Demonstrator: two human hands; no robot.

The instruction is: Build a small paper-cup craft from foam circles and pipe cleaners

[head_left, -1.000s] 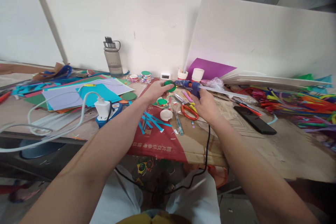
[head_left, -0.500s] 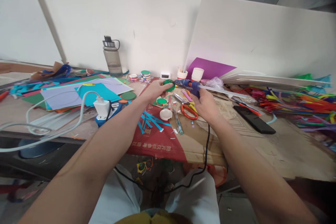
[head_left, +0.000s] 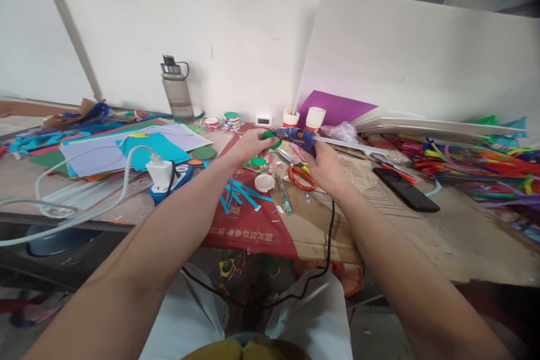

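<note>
Little has moved since the earlier frames: my hands sit a touch higher and left in the frame. At centre, my left hand pinches a green disc, and my right hand is closed round the blue glue gun, nozzle against the disc. Orange scissors lie just below, a phone right, a bottle upper left.

Scissors lie on the table, left of the phone.
</note>
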